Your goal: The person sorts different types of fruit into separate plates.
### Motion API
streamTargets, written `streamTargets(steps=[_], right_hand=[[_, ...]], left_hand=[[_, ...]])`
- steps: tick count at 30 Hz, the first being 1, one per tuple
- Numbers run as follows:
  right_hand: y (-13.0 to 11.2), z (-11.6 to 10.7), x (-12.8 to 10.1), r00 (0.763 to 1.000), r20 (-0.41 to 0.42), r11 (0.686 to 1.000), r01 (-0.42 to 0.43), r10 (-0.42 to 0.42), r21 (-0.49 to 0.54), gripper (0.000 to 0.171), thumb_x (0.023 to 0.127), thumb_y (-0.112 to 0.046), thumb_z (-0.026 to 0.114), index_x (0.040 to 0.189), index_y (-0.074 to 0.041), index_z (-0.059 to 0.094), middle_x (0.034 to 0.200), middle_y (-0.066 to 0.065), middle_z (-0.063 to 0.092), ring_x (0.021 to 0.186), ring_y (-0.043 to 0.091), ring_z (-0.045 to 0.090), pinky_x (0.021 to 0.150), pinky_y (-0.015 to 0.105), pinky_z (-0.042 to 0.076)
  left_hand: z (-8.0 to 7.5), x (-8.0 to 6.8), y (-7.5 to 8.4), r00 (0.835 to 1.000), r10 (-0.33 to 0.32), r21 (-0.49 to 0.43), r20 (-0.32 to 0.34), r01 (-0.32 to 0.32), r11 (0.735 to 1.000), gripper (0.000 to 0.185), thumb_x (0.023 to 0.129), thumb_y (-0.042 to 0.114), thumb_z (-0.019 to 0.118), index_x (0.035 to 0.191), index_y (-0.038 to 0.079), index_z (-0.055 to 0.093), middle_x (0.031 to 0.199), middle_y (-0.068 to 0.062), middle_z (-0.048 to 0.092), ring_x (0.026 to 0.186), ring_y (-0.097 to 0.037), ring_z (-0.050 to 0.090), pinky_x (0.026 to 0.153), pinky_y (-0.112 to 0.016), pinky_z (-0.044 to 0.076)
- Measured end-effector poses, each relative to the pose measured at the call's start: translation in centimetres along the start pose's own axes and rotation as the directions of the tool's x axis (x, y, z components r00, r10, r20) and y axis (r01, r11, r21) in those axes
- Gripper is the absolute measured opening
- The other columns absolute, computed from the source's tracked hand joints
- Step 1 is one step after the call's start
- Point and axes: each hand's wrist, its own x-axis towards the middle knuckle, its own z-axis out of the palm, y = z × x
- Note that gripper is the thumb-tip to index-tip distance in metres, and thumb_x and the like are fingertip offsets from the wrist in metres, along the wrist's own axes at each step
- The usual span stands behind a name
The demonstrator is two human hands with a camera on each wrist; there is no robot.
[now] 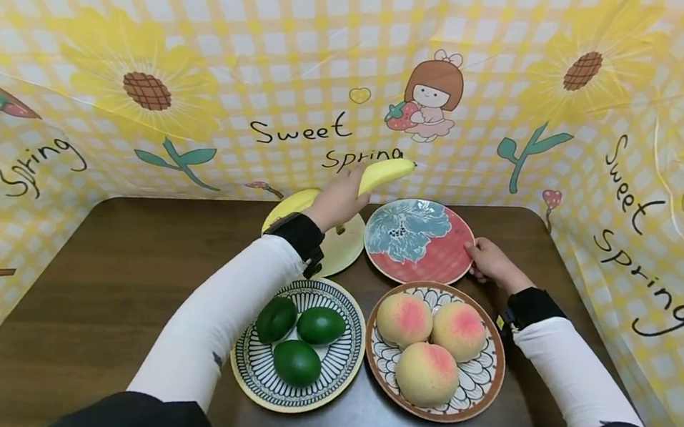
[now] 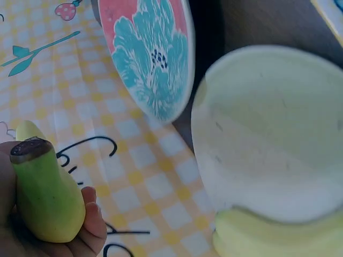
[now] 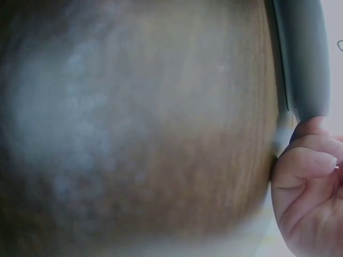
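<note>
My left hand (image 1: 339,195) grips a yellow banana (image 1: 388,171) above the back of the table. In the left wrist view, the banana's greenish body and dark stem end (image 2: 32,149) show, with fingers curled around it. Below that hand is a pale yellow plate (image 1: 346,251), with another banana (image 2: 281,235) along its edge. My right hand (image 1: 494,262) pinches the right rim of a red plate (image 1: 446,256) with a blue flower on it. No fruit lies on this plate. In the right wrist view, the curled fingers (image 3: 308,166) are at the plate's edge.
Nearest me, a blue-and-white patterned plate (image 1: 338,379) bears three green fruits (image 1: 296,363). Right of it, a brown-rimmed plate (image 1: 491,385) holds three peaches (image 1: 427,375). A checked cloth (image 1: 312,44) hangs behind and beside the brown table (image 1: 110,298).
</note>
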Motion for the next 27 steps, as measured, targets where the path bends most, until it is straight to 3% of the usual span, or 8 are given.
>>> streamTargets(steps=[11,19,27], right_hand=[[0.0,0.1,-0.1,1.0,-0.016,1.0,0.009,-0.009,0.013,0.027,0.113,-0.021,0.029,0.108,0.003,0.039,0.06,-0.004,0.046,0.046,0.005,0.037,0.048,0.02,0.036],[0.2,0.3,0.2,0.999,-0.039,1.0,0.0,0.0,0.013,0.028,0.113,-0.021,0.029,0.11,0.004,0.04,0.059,-0.004,0.045,0.045,0.005,0.037,0.047,0.019,0.035],[0.2,0.2,0.3,0.999,-0.041,1.0,-0.003,0.003,0.015,0.027,0.113,-0.022,0.03,0.109,0.003,0.04,0.059,-0.004,0.046,0.044,0.005,0.036,0.047,0.021,0.035]], left_hand=[[2.5,1.1,0.7,0.997,-0.07,-0.103,0.034,0.073,0.992,0.066,0.108,0.022,0.051,0.163,0.008,0.018,0.15,-0.029,0.043,0.117,-0.04,0.063,0.099,-0.048,0.053],[4.1,1.9,0.9,0.996,-0.072,-0.065,0.045,0.075,0.995,0.065,0.108,0.022,0.051,0.162,0.006,0.02,0.144,-0.028,0.048,0.121,-0.038,0.061,0.103,-0.047,0.051],[6.2,2.9,1.5,0.996,-0.075,-0.086,0.051,0.08,0.993,0.065,0.106,0.02,0.054,0.162,0.006,0.023,0.147,-0.025,0.047,0.126,-0.036,0.059,0.106,-0.046,0.05]])
